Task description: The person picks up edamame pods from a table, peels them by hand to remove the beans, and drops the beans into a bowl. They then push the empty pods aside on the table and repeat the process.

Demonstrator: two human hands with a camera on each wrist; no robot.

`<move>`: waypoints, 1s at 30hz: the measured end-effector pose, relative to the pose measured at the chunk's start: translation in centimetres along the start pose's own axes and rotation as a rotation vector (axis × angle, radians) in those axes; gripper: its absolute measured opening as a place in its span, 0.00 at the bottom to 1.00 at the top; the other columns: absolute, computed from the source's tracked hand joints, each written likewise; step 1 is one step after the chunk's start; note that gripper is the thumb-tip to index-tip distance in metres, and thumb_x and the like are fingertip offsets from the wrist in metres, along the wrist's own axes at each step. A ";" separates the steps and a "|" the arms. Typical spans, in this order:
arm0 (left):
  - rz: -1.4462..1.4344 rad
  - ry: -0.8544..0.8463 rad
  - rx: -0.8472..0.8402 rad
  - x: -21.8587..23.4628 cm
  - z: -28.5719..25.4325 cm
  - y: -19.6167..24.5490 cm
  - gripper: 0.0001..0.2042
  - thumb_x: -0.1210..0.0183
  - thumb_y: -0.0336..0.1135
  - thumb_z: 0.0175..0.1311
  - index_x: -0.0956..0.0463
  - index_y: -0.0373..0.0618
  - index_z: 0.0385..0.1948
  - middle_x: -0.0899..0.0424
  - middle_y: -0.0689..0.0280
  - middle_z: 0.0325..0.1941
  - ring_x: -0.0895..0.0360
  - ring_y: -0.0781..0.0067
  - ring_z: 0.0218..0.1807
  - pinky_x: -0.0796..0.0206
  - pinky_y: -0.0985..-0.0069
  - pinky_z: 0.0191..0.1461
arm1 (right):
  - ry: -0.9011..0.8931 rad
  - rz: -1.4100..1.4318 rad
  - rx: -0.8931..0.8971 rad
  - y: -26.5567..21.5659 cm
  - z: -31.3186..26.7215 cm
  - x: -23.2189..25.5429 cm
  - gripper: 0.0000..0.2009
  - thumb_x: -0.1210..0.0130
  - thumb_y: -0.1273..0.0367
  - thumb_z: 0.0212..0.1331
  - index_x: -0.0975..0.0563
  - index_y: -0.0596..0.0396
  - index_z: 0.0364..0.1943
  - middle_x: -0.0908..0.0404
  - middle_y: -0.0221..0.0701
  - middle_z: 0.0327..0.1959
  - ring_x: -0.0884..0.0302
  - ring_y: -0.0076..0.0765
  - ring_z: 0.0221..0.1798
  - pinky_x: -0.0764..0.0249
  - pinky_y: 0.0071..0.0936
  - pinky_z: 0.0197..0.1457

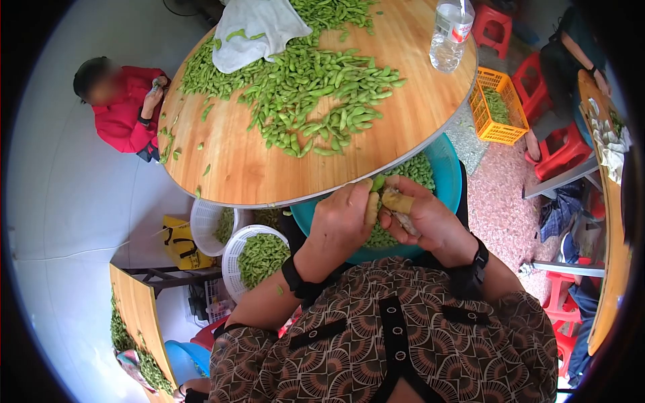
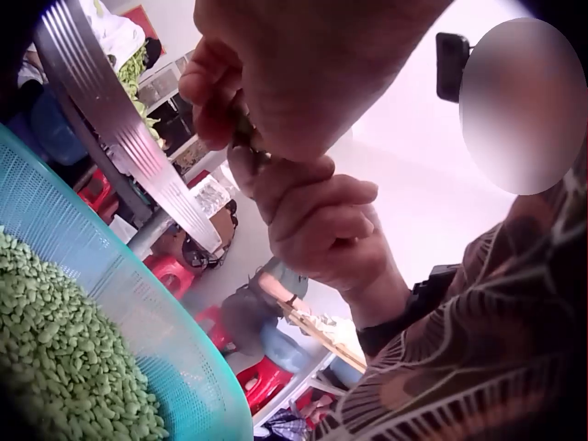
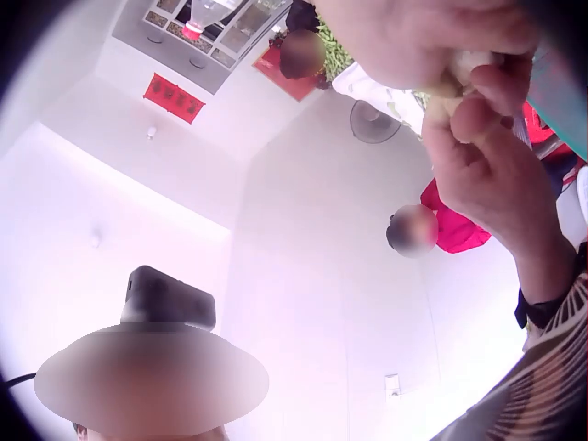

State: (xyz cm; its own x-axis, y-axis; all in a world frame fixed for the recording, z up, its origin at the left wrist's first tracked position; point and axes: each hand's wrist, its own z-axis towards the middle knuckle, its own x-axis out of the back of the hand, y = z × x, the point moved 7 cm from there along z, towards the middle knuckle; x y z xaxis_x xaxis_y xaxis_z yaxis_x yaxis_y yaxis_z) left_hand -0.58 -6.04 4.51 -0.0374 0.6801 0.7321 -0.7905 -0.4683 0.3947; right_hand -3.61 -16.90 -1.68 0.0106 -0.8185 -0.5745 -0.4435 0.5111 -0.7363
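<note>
A green soybean pod (image 1: 377, 183) is pinched between the fingertips of my left hand (image 1: 338, 225) and my right hand (image 1: 433, 218), which meet in front of my body. Tan wrapping covers my right thumb, and the left thumb looks wrapped too. Something pale lies in the curl of the right fingers; I cannot tell what it is. Below both hands stands a teal basket (image 1: 454, 176) with shelled green beans (image 1: 418, 172) inside. In both wrist views the fingers hide most of the pod.
Beyond my hands is a round wooden table (image 1: 235, 174), heaped with soybean pods (image 1: 322, 87), a white cloth (image 1: 252, 33) and a water bottle (image 1: 450, 37). White baskets (image 1: 232, 262) stand at lower left. A yellow crate (image 1: 498, 127) and red stools (image 1: 561, 151) are at right. A person in red (image 1: 127, 114) is across.
</note>
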 end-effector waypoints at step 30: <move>-0.345 -0.230 0.447 -0.7 -2.1 -3.2 0.06 0.46 0.23 0.61 0.26 0.38 0.38 0.19 0.59 0.25 0.22 0.69 0.25 0.33 0.75 0.30 | 0.205 -0.443 0.171 -0.2 1.2 2.4 0.06 0.43 0.76 0.53 0.27 0.58 0.35 0.28 0.28 0.21 0.33 0.25 0.18 0.38 0.26 0.21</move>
State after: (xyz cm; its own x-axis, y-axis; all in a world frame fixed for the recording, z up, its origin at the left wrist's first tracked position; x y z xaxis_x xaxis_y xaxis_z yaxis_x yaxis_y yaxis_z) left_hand 0.66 -3.80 1.59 0.3478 0.7185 0.6023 -0.3982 -0.4684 0.7887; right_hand -2.42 -18.71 -3.33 -0.0196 -0.9920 -0.1250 -0.2831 0.1254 -0.9509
